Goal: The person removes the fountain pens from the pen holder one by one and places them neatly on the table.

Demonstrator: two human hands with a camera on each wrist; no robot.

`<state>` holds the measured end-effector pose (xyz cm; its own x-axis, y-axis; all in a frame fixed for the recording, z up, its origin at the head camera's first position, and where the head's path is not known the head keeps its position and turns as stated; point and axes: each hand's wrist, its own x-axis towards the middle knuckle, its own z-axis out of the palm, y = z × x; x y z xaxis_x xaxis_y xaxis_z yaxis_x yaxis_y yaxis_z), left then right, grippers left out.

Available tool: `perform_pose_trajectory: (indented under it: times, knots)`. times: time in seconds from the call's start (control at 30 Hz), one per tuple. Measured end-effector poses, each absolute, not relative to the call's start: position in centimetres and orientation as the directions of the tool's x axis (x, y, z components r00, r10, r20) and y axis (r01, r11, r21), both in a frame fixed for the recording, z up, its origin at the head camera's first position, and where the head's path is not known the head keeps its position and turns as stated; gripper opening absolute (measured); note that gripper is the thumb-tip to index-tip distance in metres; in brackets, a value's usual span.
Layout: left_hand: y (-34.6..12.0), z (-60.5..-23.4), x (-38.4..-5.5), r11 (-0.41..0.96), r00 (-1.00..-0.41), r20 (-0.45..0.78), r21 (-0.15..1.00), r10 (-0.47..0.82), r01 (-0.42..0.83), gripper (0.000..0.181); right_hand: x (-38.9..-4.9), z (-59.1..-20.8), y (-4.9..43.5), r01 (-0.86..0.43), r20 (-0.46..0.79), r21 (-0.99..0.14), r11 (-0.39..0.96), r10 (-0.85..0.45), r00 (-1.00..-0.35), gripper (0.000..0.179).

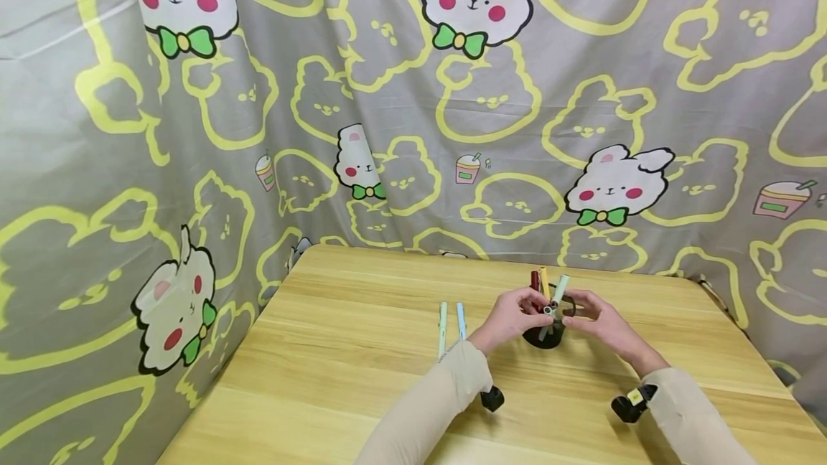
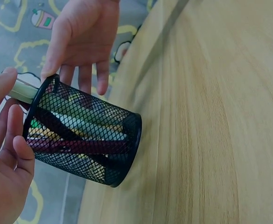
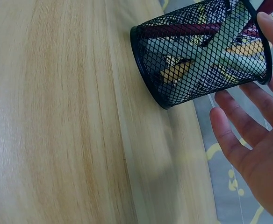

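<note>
While the person's left hand (image 1: 515, 316) pinches a slim pale green pen (image 2: 22, 91) at the mouth of a black cylindrical mesh cup (image 2: 82, 133), the right hand (image 1: 602, 320) rests its thumb at the rim, its other fingers loosely spread alongside. The cup stands on the light wood-grained counter (image 1: 323, 350), near a second pale green pen (image 1: 443, 325) and a light blue pen (image 1: 461, 316).

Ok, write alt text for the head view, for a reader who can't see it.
A left hand pinches a pen in a black mesh holder while the right hand touches its rim. To the left, a pale green pen and a light blue pen lie on a wooden table, with cartoon-print fabric behind.
</note>
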<state>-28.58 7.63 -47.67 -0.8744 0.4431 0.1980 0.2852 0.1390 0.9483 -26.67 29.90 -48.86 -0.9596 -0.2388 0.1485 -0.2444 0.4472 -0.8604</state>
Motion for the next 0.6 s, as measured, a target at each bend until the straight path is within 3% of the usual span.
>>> perform_pose_trajectory:
  times: [0.6]
  knots:
    - [7.45,-47.39,-28.40,0.179,-0.876,0.189,0.939,0.445,0.293,0.014,-26.79,-48.88,29.94,-0.230,0.137,-0.867,0.443,-0.233,-0.963,0.059]
